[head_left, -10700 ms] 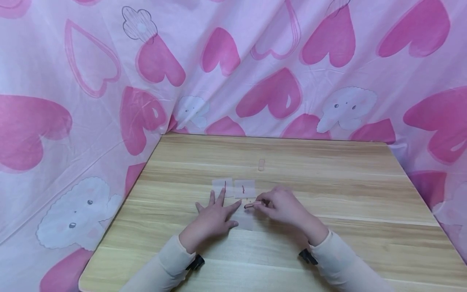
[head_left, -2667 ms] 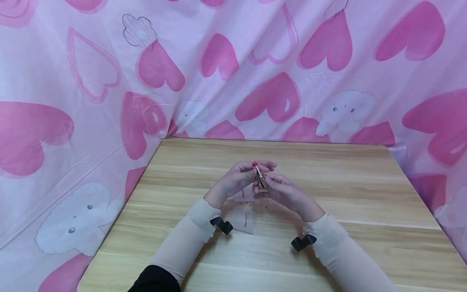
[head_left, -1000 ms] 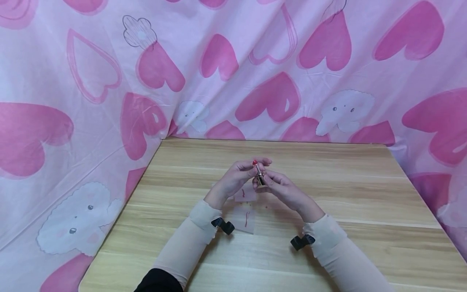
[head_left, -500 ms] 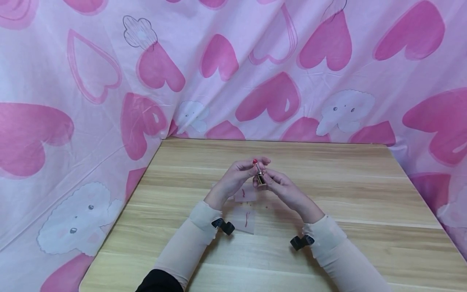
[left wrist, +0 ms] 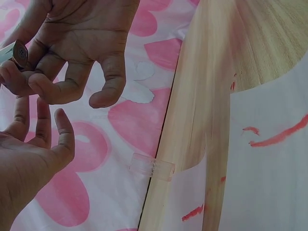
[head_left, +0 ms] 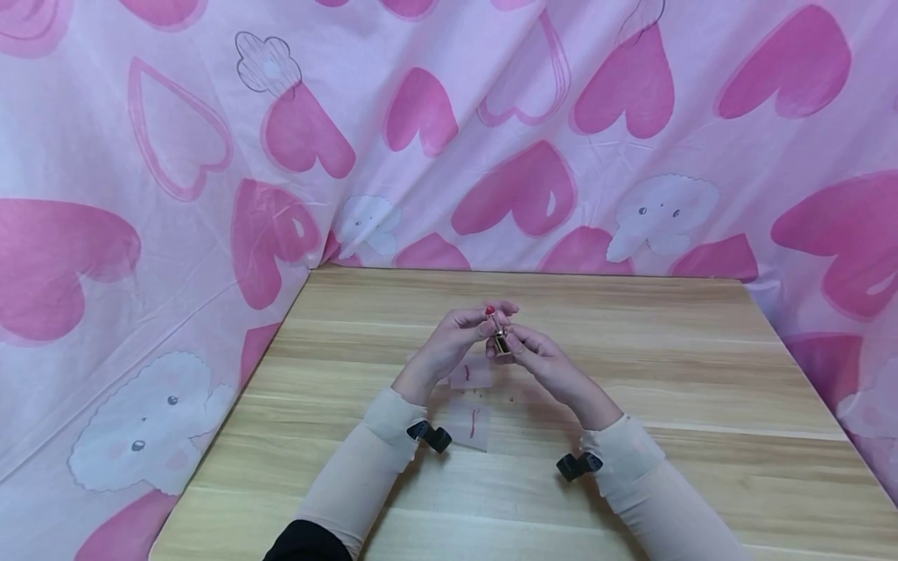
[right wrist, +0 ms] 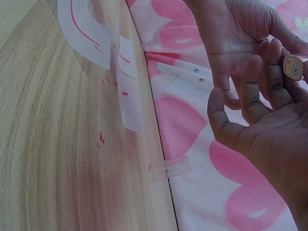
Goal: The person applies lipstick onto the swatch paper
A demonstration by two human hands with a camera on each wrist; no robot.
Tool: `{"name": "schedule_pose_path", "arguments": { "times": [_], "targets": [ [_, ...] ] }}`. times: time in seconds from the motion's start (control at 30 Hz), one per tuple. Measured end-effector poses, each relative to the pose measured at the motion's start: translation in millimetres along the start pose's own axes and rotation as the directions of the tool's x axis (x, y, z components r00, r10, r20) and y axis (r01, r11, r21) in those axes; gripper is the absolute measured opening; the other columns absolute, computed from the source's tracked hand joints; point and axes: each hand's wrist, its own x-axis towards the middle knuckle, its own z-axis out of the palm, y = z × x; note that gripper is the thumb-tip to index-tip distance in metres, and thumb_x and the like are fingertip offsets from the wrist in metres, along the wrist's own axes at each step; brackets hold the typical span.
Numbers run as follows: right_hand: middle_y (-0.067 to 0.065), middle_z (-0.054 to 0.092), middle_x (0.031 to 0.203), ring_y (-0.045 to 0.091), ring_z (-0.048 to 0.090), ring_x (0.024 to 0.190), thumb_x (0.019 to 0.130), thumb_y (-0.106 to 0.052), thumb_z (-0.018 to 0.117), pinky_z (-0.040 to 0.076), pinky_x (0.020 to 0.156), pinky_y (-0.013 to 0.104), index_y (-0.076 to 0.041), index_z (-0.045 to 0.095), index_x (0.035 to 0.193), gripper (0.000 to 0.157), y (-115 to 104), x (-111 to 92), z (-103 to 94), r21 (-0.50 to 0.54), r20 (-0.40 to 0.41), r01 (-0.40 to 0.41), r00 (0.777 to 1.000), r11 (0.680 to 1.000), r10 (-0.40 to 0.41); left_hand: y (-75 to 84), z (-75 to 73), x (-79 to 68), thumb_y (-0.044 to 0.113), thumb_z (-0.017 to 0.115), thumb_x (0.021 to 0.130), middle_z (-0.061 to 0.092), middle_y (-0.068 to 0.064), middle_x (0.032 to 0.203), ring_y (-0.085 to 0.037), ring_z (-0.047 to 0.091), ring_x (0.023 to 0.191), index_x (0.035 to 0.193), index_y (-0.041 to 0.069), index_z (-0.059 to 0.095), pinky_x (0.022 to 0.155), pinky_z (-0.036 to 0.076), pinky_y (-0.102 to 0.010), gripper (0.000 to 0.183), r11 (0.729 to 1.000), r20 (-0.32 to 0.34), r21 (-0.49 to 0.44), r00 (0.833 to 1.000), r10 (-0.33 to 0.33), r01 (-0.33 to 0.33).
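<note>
A lipstick [head_left: 501, 343] stands tilted between both hands above the table, its red tip up. My right hand [head_left: 543, 360] pinches the dark, gold-edged base; the end of that lipstick base [right wrist: 293, 68] shows in the right wrist view. My left hand [head_left: 447, 343] has thumb and fingers at the tube below the red tip, other fingers reaching out behind it. Below the hands lie white paper pieces, the near paper [head_left: 459, 428] and a far paper [head_left: 480, 379], each with a red stroke. Another paper is mostly hidden behind the left wrist.
A clear rectangular cap [right wrist: 169, 168] lies on the wooden table [head_left: 631, 358] near its far edge, hidden by the hands in the head view. Small reddish crumbs [right wrist: 101, 138] dot the tabletop. A pink heart-patterned curtain [head_left: 519, 187] hangs behind and at the sides.
Earlier my left hand was over the papers while my right held the lipstick low; now both hold it raised, and the near paper bears a stroke. Lately the lipstick's base has shifted slightly upward.
</note>
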Motion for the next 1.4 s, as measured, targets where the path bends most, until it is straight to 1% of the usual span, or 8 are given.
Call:
{"name": "schedule_pose_path", "arguments": {
  "times": [0.3, 0.5, 0.67, 0.9, 1.03, 1.17, 1.3, 1.4],
  "targets": [
    [0.007, 0.068, 0.111, 0.017, 0.063, 0.111, 0.110, -0.026, 0.042, 0.039, 0.104, 0.065, 0.004, 0.047, 0.146, 0.047, -0.7, 0.1, -1.5, -0.015, -0.006, -0.007, 1.000, 1.000, 0.007, -0.2, -0.8, 0.7, 0.049, 0.072, 0.085, 0.058, -0.008, 0.139, -0.029, 0.044, 0.138, 0.101, 0.029, 0.080, 0.115, 0.023, -0.054, 0.026, 1.000, -0.004, 0.025, 1.000, 0.008, -0.008],
    [0.012, 0.068, 0.113, 0.018, 0.063, 0.111, 0.110, -0.025, 0.042, 0.040, 0.103, 0.065, 0.007, 0.049, 0.143, 0.046, 2.1, 0.3, -2.0, -0.032, -0.002, 0.006, 1.000, 0.999, -0.006, -2.5, -1.4, -0.7, 0.049, 0.072, 0.086, 0.057, -0.009, 0.140, -0.030, 0.045, 0.136, 0.102, 0.029, 0.080, 0.114, 0.025, -0.054, 0.027, 1.000, 0.005, 0.026, 1.000, 0.011, -0.011],
    [0.016, 0.067, 0.113, 0.019, 0.064, 0.111, 0.110, -0.024, 0.041, 0.042, 0.103, 0.061, 0.009, 0.048, 0.142, 0.046, 2.0, 0.3, -1.5, -0.054, -0.015, -0.001, 1.000, 0.999, 0.000, -3.5, -1.3, -1.1, 0.049, 0.072, 0.086, 0.057, -0.009, 0.139, -0.030, 0.046, 0.135, 0.101, 0.028, 0.079, 0.112, 0.028, -0.053, 0.027, 0.999, 0.000, 0.039, 1.000, 0.025, -0.025],
    [0.012, 0.067, 0.111, 0.019, 0.064, 0.110, 0.111, -0.022, 0.039, 0.041, 0.102, 0.063, 0.010, 0.050, 0.139, 0.044, 0.8, 0.7, -0.1, -0.066, -0.024, 0.006, 1.000, 0.998, -0.008, -4.2, -1.0, -0.1, 0.045, 0.071, 0.088, 0.058, -0.010, 0.137, -0.030, 0.046, 0.135, 0.101, 0.026, 0.078, 0.112, 0.028, -0.053, 0.024, 0.997, -0.010, 0.056, 0.998, 0.057, -0.056],
    [0.013, 0.066, 0.111, 0.018, 0.064, 0.109, 0.110, -0.024, 0.041, 0.043, 0.102, 0.060, 0.010, 0.051, 0.136, 0.044, 0.4, 0.8, 0.7, -0.077, -0.031, 0.008, 0.999, 0.997, -0.010, -4.2, -1.3, -0.2, 0.043, 0.071, 0.088, 0.057, -0.012, 0.137, -0.034, 0.044, 0.136, 0.102, 0.027, 0.078, 0.111, 0.031, -0.053, 0.022, 0.996, -0.023, 0.074, 0.998, 0.060, -0.058],
    [0.013, 0.065, 0.111, 0.017, 0.063, 0.109, 0.110, -0.024, 0.042, 0.046, 0.102, 0.054, 0.008, 0.055, 0.131, 0.040, 1.7, 1.3, 0.7, -0.094, -0.046, 0.001, 0.999, 0.996, -0.005, -4.1, -1.2, -0.8, 0.041, 0.072, 0.089, 0.057, -0.011, 0.137, -0.033, 0.045, 0.136, 0.101, 0.027, 0.079, 0.109, 0.035, -0.053, 0.020, 0.995, -0.048, 0.088, 0.997, 0.052, -0.048],
    [0.012, 0.066, 0.110, 0.017, 0.063, 0.108, 0.110, -0.025, 0.042, 0.046, 0.101, 0.054, 0.006, 0.056, 0.130, 0.039, 3.1, 1.7, 0.2, -0.118, -0.069, -0.009, 0.998, 0.993, 0.000, -4.3, -0.3, -0.4, 0.038, 0.072, 0.091, 0.058, -0.009, 0.137, -0.036, 0.044, 0.136, 0.106, 0.022, 0.079, 0.109, 0.034, -0.052, 0.023, 0.997, -0.064, 0.076, 0.997, 0.035, -0.030],
    [0.012, 0.066, 0.111, 0.017, 0.063, 0.108, 0.110, -0.024, 0.041, 0.047, 0.100, 0.055, 0.007, 0.053, 0.135, 0.042, 3.5, 2.0, -0.5, -0.126, -0.074, -0.006, 0.997, 0.992, -0.003, -4.3, 0.4, 0.4, 0.038, 0.071, 0.093, 0.058, -0.009, 0.137, -0.039, 0.044, 0.136, 0.112, 0.019, 0.078, 0.110, 0.033, -0.052, 0.028, 0.997, -0.062, 0.067, 0.998, 0.030, -0.026]
  ]
}}
